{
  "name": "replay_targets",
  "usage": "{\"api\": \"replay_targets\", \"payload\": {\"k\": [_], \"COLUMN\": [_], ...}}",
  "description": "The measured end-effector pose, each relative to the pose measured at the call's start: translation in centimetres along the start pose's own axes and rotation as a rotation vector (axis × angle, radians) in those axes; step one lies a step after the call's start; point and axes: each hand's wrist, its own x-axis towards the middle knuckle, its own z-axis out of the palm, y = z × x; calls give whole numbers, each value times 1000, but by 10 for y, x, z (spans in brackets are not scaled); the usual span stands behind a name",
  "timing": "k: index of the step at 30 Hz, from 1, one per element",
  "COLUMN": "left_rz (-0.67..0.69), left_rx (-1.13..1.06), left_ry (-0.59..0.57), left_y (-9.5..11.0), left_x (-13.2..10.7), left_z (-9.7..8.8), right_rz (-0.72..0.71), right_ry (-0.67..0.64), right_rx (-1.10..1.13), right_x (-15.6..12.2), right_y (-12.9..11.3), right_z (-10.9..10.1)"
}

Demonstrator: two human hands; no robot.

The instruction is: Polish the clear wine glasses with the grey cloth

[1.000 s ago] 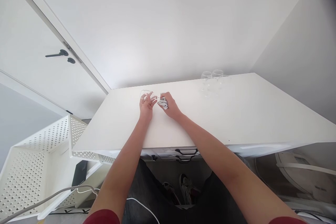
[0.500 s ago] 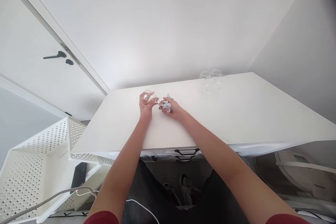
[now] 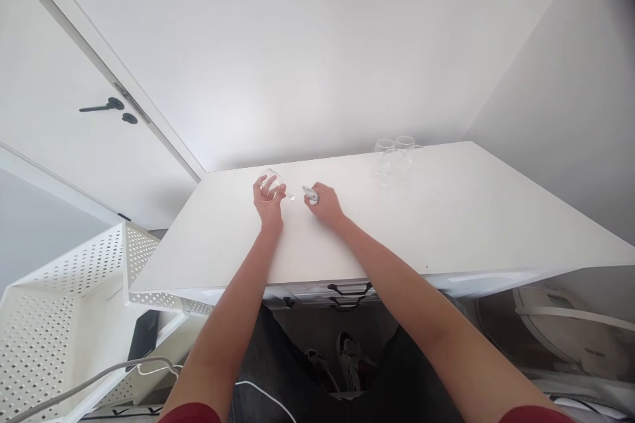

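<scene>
My left hand (image 3: 269, 203) grips a clear wine glass (image 3: 270, 180) by its bowl, just above the white cabinet top. The glass is tilted, and its narrow end points right toward my other hand. My right hand (image 3: 325, 202) is closed round a bunched white-grey cloth (image 3: 311, 194), part of which sticks out on the left of the fist. A small gap separates cloth and glass. Farther back on the right, several clear glasses (image 3: 394, 157) stand close together near the wall; their outlines are faint.
The white cabinet (image 3: 446, 211) has dark drawer handles (image 3: 350, 289) at its front. White perforated shelving (image 3: 42, 337) with a black object (image 3: 143, 336) and cables stands at lower left. A door with a black handle (image 3: 106, 104) is at upper left. A transparent-looking bin lies lower right.
The cloth has come away from the narrow end of the glass, and my hands have moved apart. My left hand has shifted slightly left with the glass. The cloth is gripped more tightly.
</scene>
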Motion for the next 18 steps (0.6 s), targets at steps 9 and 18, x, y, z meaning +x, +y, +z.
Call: {"api": "replay_targets", "payload": {"k": [9,18], "left_rz": [12,-38], "left_rx": [155,110], "left_ry": [-125,-215], "left_y": [2,-4], "left_x": [-7,-5], "left_z": [5,9], "right_rz": [-313,-181], "right_ry": [-377,-370], "right_rx": [-363,-524], "right_x": [-16,-18], "right_y": [-21,-32], "right_z": [11,15]}}
